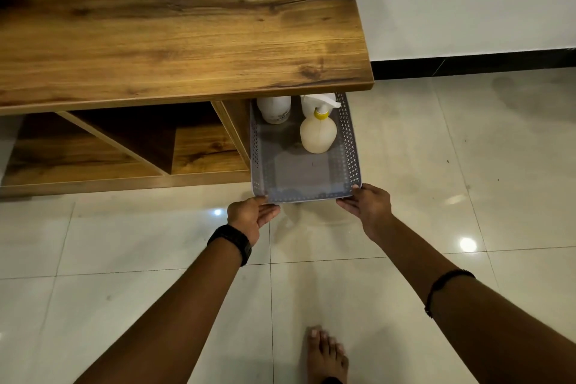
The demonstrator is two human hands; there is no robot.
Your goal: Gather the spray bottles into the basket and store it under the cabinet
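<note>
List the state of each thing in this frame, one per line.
Grey perforated basket: on the floor, far end under the cabinet top.
Yellow-collared spray bottle: upright in basket.
Two white bottles: upright at basket's far end.
Left hand: at basket's near-left corner.
Right hand: at near-right corner.

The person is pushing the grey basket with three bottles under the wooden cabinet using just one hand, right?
Not quite. The head view shows both hands on the grey basket: the left hand at its near left corner and the right hand at its near right corner. The rest holds: three bottles, like the yellow-collared spray bottle, going under the wooden cabinet.
</note>
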